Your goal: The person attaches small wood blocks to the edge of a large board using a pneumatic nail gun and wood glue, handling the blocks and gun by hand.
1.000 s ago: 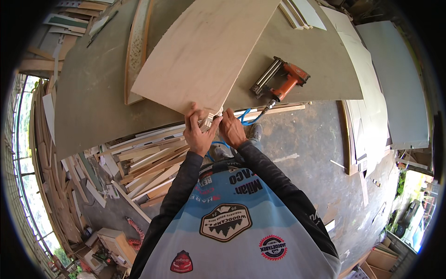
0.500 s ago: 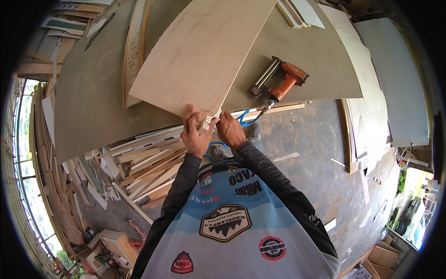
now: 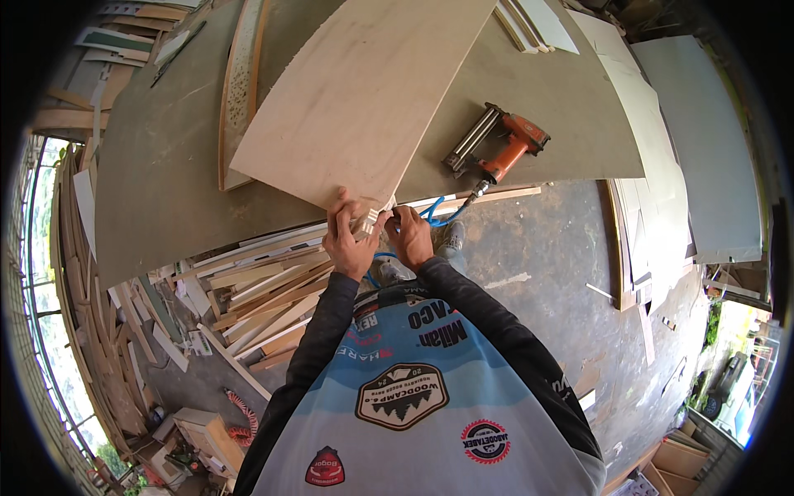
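A pale plywood panel (image 3: 356,99) lies across the worktable, its near corner reaching past the table's front edge. At that corner my left hand (image 3: 351,240) is closed on a small wood block (image 3: 365,223) with a striped, layered end, one finger resting on the panel's face. Close beside it on the right, my right hand (image 3: 412,237) has its fingers bent and pressed together at the panel's corner; whatever they pinch is hidden. Right of the panel, an orange nail gun (image 3: 517,147) lies on the table, a blue air hose (image 3: 438,217) running from its grip.
The worktable's grey-brown top (image 3: 165,198) spreads under the panel. A narrow wooden frame piece (image 3: 240,99) lies left of the panel. Below the table edge is a pile of wood strips (image 3: 273,306). Large sheets (image 3: 657,190) stand at the right; a red coiled hose (image 3: 242,417) lies lower left.
My right hand has turned slightly at the wrist, its knuckles shifting a little to the right. The left hand, panel and nail gun stay nearly in place.
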